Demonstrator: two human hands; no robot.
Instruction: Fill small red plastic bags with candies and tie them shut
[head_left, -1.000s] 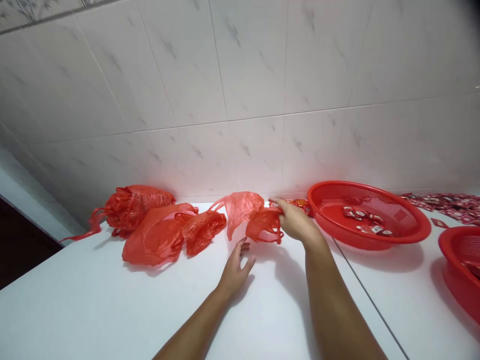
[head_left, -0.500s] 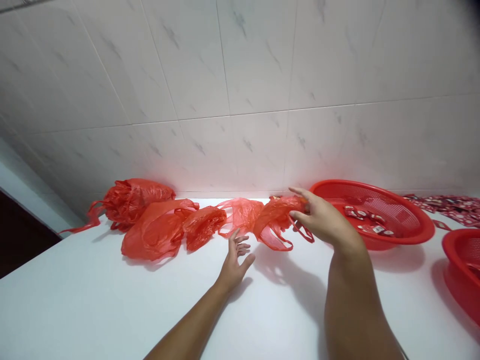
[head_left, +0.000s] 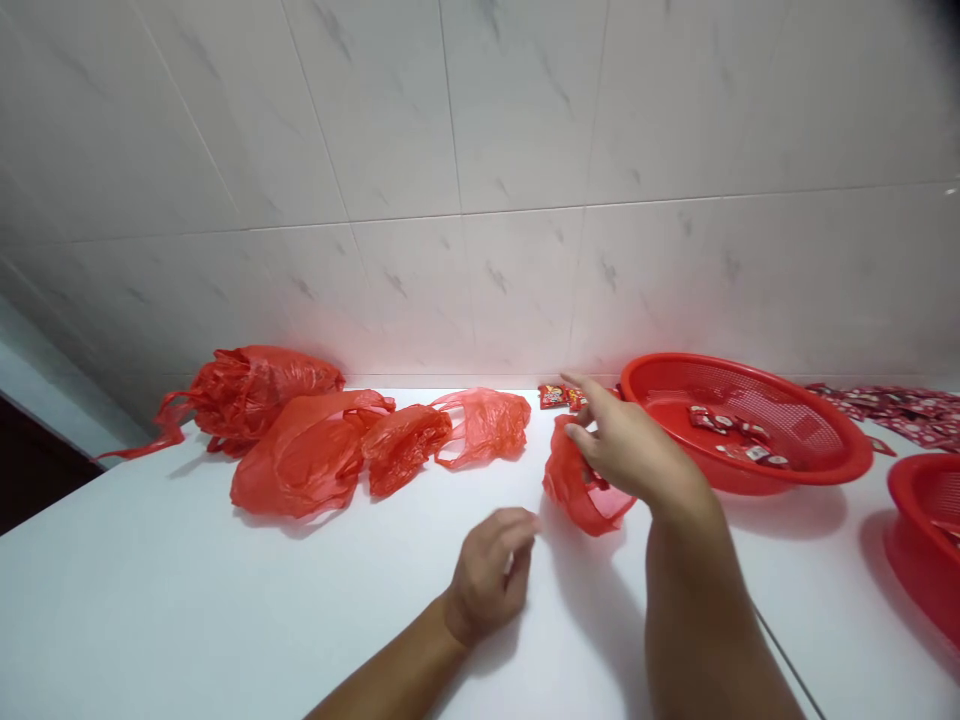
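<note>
My right hand pinches a small red plastic bag and holds it just above the white counter, near the middle. My left hand hovers low over the counter just left of that bag, fingers curled inward with nothing visible in them. Several more crumpled red plastic bags lie in a row by the tiled wall to the left. A few small red packets lie behind the held bag.
A round red plastic basket with a few small packets in it stands to the right of my right hand. A second red basket shows at the right edge. More red packets are scattered along the wall at far right.
My right hand has pulled one red bag off the row and brought it down toward me. My left hand has drawn back from the bags and curled its fingers.
</note>
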